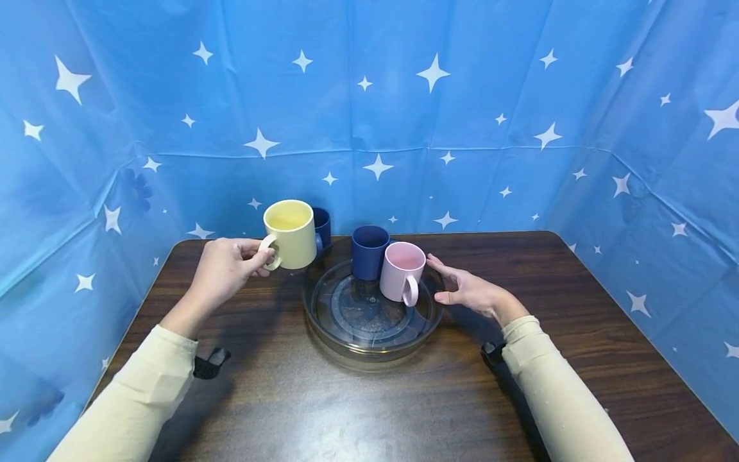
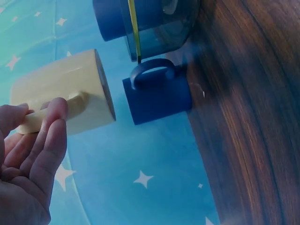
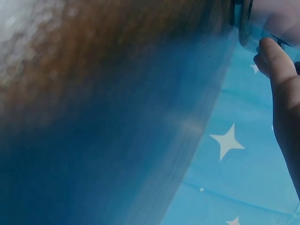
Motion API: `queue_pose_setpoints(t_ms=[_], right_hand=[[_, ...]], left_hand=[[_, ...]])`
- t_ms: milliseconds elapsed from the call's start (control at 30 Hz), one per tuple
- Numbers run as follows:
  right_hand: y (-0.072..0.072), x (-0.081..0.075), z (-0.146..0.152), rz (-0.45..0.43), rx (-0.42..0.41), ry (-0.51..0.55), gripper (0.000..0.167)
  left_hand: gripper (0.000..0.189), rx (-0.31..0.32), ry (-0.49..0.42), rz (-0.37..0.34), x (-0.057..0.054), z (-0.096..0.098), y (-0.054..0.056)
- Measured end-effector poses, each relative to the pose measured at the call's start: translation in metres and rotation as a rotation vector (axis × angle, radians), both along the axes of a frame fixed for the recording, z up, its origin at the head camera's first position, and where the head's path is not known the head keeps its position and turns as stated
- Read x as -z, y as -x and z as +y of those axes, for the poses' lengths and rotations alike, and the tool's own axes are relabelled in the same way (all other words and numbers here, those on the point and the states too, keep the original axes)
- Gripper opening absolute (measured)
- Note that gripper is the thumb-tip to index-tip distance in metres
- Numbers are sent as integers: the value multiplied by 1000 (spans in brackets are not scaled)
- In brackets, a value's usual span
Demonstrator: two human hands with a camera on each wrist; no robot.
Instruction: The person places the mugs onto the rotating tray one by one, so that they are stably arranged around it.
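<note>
My left hand (image 1: 231,266) pinches the handle of a pale yellow mug (image 1: 296,240) and holds it upright, raised left of a round, see-through dark tray (image 1: 372,350). In the left wrist view, the fingers and thumb grip the yellow mug's handle (image 2: 75,107). A dark blue mug (image 1: 369,253) and a pink mug (image 1: 398,276) stand close together on the tray. At the tray's right rim, my right hand (image 1: 473,294) has its fingers extended and thumb apart, fingertips close to the pink mug. The right wrist view shows only part of this hand (image 3: 283,79).
Another dark blue mug (image 2: 159,96) stands on the table behind the yellow mug, left of the tray, its handle facing the tray. The dark wooden table (image 1: 265,398) is bordered at the back and sides by a blue cloth (image 1: 346,115) with white stars.
</note>
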State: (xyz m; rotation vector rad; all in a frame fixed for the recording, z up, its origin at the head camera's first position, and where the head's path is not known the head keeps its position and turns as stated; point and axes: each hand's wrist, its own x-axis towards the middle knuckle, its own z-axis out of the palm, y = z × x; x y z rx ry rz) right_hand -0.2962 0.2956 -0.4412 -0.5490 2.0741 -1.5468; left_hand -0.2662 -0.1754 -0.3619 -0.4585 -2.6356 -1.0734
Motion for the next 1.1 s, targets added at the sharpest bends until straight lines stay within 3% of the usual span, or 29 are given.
queue_pose_setpoints(t_ms=[400, 733, 1100], right_hand=[[0, -1, -1, 3, 2, -12, 89], [0, 1, 0, -10, 25, -25, 85], [1, 2, 1, -10, 16, -7, 95]], left_hand=[[23, 32, -1, 6, 3, 6, -4], [22, 58, -8, -29, 4, 13, -9], [19, 76, 3, -4, 6, 16, -14]])
